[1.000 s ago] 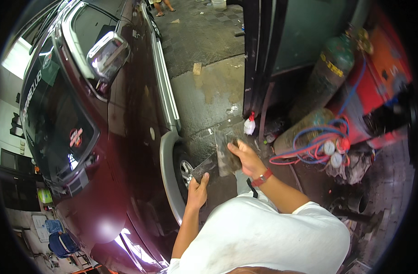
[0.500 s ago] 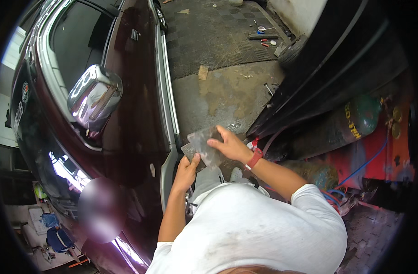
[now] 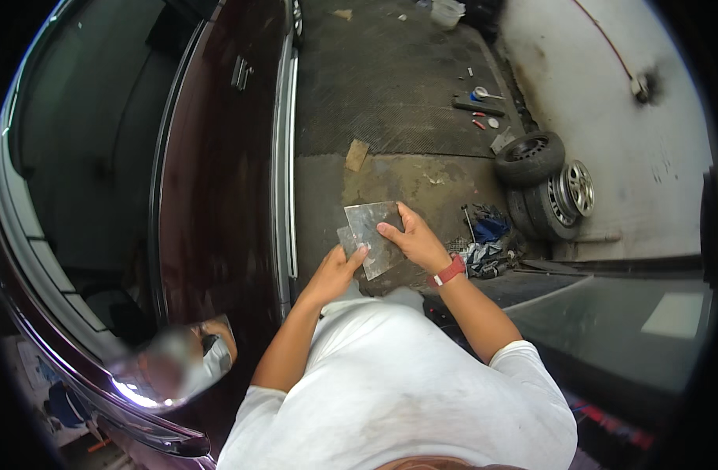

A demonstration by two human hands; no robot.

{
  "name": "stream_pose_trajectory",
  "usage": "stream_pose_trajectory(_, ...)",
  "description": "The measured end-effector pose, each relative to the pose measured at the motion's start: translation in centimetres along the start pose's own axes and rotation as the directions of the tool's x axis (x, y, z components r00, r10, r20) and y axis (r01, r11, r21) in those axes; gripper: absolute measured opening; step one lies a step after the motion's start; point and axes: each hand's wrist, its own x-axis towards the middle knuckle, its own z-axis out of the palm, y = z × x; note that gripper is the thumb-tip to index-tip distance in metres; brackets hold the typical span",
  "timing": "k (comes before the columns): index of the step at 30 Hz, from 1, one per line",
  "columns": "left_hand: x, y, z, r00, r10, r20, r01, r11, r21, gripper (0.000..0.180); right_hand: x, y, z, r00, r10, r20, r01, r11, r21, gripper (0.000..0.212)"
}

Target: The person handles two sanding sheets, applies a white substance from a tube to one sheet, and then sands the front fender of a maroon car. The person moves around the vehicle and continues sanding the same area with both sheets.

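In front of the torso, above the workshop floor (image 3: 398, 176): two flat plates at close quarters, one to each hand. Right hand (image 3: 414, 241) pinching the larger grey plate (image 3: 372, 229) by its right edge, thumb laid on the upper face, fingers mostly hidden beneath. Left hand (image 3: 335, 274) pinching the smaller grey plate (image 3: 346, 236) at its near side, thumb on top, finger grip only partly visible.

Key relation: larger plate between the hands — ahead and to the right of the left hand, to the left of the right. Long axis running away from the body, far end leaning left. Smaller plate partly covered by the larger at its left edge; touching, or merely overlapping in the line of sight, cannot tell. Left thumb tip right at that edge. Left hand nearer the body, right hand farther out.

Round about: red wristwatch (image 3: 447, 270) on the right wrist, dark red vehicle (image 3: 226, 172) along the left, tan scrap of board (image 3: 357, 155) on the floor beyond the plates, tyres (image 3: 509, 166) piled by the white wall (image 3: 618, 102) — well apart from the hands.
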Motion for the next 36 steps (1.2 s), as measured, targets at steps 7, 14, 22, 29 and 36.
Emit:
stream_pose_trajectory(7,12.9,2.4,-2.5,0.995,0.026,-0.099,-0.019,0.997,0.076,0.046,12.2,-1.3,-4.8,0.996,0.043,-0.073,-0.036,0.995,0.097,0.047)
stream_pose_trajectory(14,25.7,7.5,0.0,0.995,-0.043,-0.087,0.044,0.999,0.013,0.05,22.2,0.3,-15.9,0.989,0.145,-0.023,-0.131,0.945,0.3,0.04)
stream_pose_trajectory(22,37.9,12.7,6.2,0.896,-0.122,-0.426,0.204,0.967,0.15,0.049,32.7,4.1,-34.7,0.974,0.13,-0.187,-0.084,0.968,0.237,0.036)
stream_pose_trajectory(29,40.9,9.1,5.1,0.391,0.025,-0.92,-0.183,0.982,-0.051,0.033,37.8,0.0,-35.6,0.79,0.213,0.575,-0.105,0.971,-0.215,0.034)
stream_pose_trajectory(36,38.7,10.0,3.9,0.384,-0.058,-0.921,0.096,0.995,-0.022,0.039,36.7,-8.3,-22.5,0.593,-0.47,0.654,0.772,0.562,-0.296,0.045)
